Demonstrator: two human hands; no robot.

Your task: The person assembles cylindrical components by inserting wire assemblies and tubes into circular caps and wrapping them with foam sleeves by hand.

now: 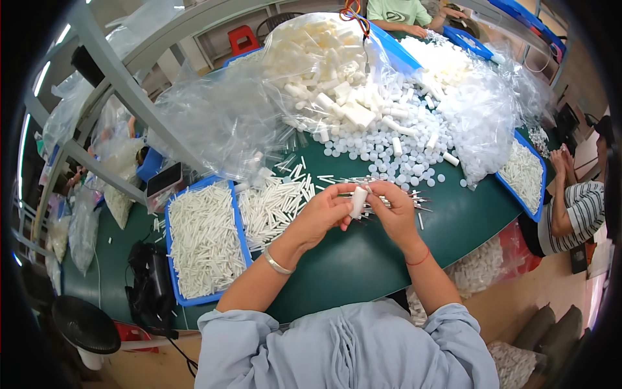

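Note:
A short white plastic cylinder stands nearly upright between my hands, over the green table. My left hand is closed around it, thumb and fingers on its side. At its upper end, my right hand is closed in a pinch; whatever sits between those fingertips is too small to make out. Just beyond my hands lies a loose bunch of thin sticks with dark, pointed ends. White round caps are scattered farther back, with more white cylinders among them. Short white sticks are heaped to the left.
A blue tray full of white sticks sits on the left, near a black device. Clear bags and a large bag of cylinders fill the back. Co-workers sit across and at right, by another blue tray. A grey frame rises at left.

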